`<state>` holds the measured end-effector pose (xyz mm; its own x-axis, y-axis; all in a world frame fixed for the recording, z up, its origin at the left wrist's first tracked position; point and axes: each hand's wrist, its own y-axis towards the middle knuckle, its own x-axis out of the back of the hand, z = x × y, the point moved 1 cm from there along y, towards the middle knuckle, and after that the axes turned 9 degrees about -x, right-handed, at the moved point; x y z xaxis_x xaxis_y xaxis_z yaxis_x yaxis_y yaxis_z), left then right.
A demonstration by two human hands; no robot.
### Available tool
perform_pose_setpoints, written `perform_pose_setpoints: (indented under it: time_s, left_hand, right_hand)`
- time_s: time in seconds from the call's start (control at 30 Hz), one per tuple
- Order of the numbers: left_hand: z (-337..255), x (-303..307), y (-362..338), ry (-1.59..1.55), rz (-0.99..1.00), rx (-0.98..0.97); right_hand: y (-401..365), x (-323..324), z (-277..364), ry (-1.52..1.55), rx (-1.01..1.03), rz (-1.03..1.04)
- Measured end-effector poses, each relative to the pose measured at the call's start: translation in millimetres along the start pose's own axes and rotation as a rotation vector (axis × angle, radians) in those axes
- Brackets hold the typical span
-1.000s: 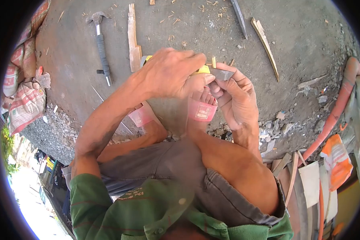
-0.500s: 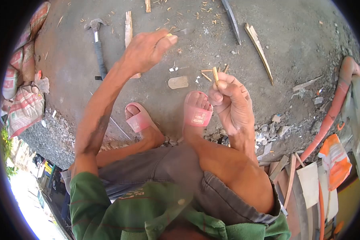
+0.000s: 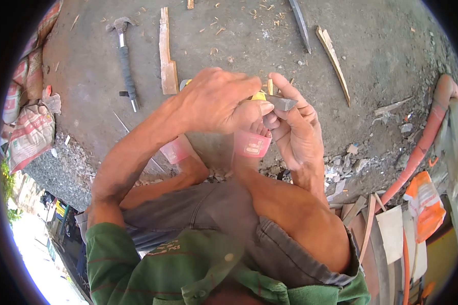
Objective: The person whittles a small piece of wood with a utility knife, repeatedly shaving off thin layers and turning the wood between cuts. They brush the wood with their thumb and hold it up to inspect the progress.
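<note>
My left hand (image 3: 219,101) is closed around a small knife with a yellow handle (image 3: 259,95). Its short grey blade (image 3: 282,102) points right and crosses in front of my right hand's fingertips. My right hand (image 3: 297,124) pinches a short, thin wooden stick (image 3: 270,85), held nearly upright beside the blade. Both hands are close together above my right foot in its pink slipper (image 3: 252,144). The fingers and blade partly hide the stick's lower end.
On the ground lie a hammer (image 3: 125,66), a notched wood strip (image 3: 168,56), a long dark blade (image 3: 301,25), a split wood piece (image 3: 334,63) and scattered shavings. Sacks (image 3: 33,132) stand at left. At right are a thick orange-red hose (image 3: 417,147) and boards (image 3: 390,234).
My left hand has moved right and down with the knife, bringing its blade to the stick. My right hand stays nearly in place, its index finger now raised along the stick.
</note>
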<state>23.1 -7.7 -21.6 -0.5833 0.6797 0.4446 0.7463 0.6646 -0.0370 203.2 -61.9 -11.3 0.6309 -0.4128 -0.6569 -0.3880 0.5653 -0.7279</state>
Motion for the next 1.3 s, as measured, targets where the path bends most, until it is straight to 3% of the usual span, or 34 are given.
perform_pose_setpoints:
  time_s: [0.77, 0.97, 1.3]
  left_hand:
    - [15, 6, -5, 0.180, -0.026, -0.030]
    - [10, 6, -5, 0.115, -0.038, -0.014]
    - [-3, 5, -6, 0.070, 0.060, -0.032]
  right_hand:
    - [-6, -13, 3, -0.283, 0.017, -0.096]
    - [-3, -8, 1, -0.235, 0.012, -0.126]
    - [-4, -3, 0, -0.175, -0.024, -0.006]
